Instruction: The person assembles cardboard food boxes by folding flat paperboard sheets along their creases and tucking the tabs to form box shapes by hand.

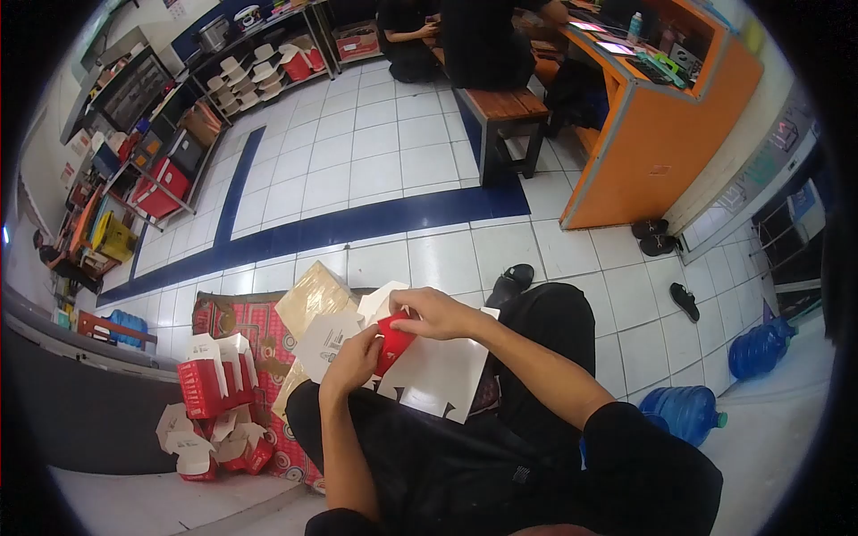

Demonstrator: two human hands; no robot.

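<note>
Above my lap a red and white paper food box [390, 347] is held between both hands, its white flaps spread out at the left and top. My left hand [352, 359] grips its lower left side with closed fingers. My right hand [433, 314] pinches its upper right edge. Flat white carton sheets [445, 380] lie across my legs under the box. Folded red and white boxes [204, 384] stand stacked at my left, with several more [214, 447] piled loosely below them.
A patterned red mat [237, 313] lies under a tan wrapped pack [315, 299]. Blue water jugs [684, 413] stand at the right. Ahead are a wooden bench [500, 105] with people seated, an orange counter [648, 152] and shelves with stacked boxes [246, 85].
</note>
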